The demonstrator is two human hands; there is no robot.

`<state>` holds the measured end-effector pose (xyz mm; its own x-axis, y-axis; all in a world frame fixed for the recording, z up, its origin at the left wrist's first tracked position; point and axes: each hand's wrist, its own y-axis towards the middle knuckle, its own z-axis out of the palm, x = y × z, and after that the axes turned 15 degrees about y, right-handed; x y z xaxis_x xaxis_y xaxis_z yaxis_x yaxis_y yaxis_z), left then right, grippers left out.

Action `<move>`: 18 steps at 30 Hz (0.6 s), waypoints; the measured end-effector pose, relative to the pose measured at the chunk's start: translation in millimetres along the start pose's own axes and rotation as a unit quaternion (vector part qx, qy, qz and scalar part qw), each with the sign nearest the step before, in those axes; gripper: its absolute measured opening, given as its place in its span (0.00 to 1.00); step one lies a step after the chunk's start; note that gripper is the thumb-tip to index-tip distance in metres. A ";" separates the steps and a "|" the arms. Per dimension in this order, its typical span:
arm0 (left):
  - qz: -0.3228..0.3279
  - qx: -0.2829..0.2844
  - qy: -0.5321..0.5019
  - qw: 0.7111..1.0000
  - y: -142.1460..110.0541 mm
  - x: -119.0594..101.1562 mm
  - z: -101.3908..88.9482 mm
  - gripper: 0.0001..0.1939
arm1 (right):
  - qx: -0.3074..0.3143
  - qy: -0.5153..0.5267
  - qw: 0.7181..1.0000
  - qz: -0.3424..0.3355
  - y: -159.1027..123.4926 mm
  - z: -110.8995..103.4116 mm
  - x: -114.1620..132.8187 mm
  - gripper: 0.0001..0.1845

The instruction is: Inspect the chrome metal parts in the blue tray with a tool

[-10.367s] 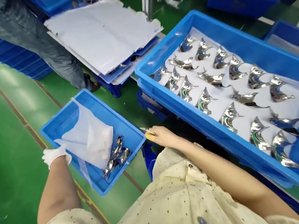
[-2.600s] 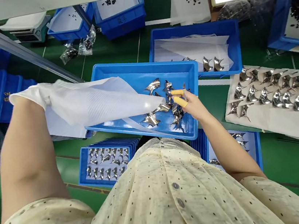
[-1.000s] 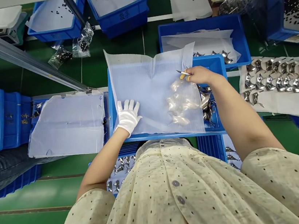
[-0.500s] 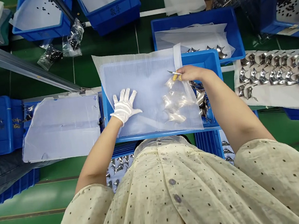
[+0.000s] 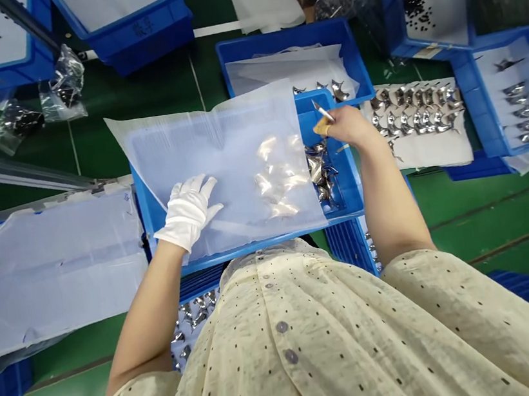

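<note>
A translucent white foam sheet (image 5: pixel 220 158) lies over a blue tray (image 5: pixel 340 181) in front of me. My left hand (image 5: pixel 188 211), in a white glove, rests flat on the sheet with fingers spread. Several shiny metal fin-shaped parts (image 5: pixel 322 174) lie in the tray, some showing dimly through the sheet. My right hand (image 5: pixel 343 128), bare with yellow finger cots, is closed on a thin pointed tool (image 5: pixel 322 111) just past the sheet's right edge, above the uncovered parts.
A white sheet with rows of shiny parts (image 5: pixel 416 110) lies to the right. More blue trays (image 5: pixel 293 41) stand behind and at the right (image 5: pixel 507 94). Another tray covered with a white sheet (image 5: pixel 53 264) is at the left. Bagged parts (image 5: pixel 59 85) lie on the green table.
The view has swung to the right. My right hand has let go of the sheet's corner and drawn slightly right with its tool. The left hand still lies flat on the sheet.
</note>
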<state>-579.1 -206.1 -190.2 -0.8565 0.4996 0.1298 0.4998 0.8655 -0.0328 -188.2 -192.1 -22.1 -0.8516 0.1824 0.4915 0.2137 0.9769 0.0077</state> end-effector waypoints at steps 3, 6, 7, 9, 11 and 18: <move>0.007 -0.032 -0.032 0.999 1.7 -18.7 -5.8 0.34 | 0.011 -0.060 0.993 0.101 -28.2 1.2 -17.7 0.15; 0.012 -0.067 -0.088 0.994 7.8 -33.1 -5.1 0.32 | -0.020 -0.069 0.991 0.114 -46.1 26.0 -29.7 0.25; 0.015 -0.089 -0.112 0.990 10.1 -37.0 -5.0 0.32 | -0.038 -0.068 0.990 0.117 -48.6 35.6 -32.1 0.27; 0.023 -0.130 -0.161 0.978 13.7 -43.9 -6.7 0.30 | -0.072 -0.061 0.988 0.123 -49.7 50.7 -35.0 0.26; 0.027 -0.158 -0.205 0.966 15.5 -50.3 -10.6 0.28 | -0.087 -0.047 0.987 0.128 -48.7 56.4 -36.7 0.25; 0.019 -0.199 -0.369 0.908 9.7 -77.2 -30.3 0.22 | -0.109 0.070 0.986 0.109 -63.0 24.2 -43.1 0.17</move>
<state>-504.2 -237.5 -170.5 -0.6181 0.5437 -0.5677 0.4115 0.8391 0.3557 -176.6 -258.9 -64.8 -0.7026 0.3528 0.6180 0.4953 0.8660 0.0687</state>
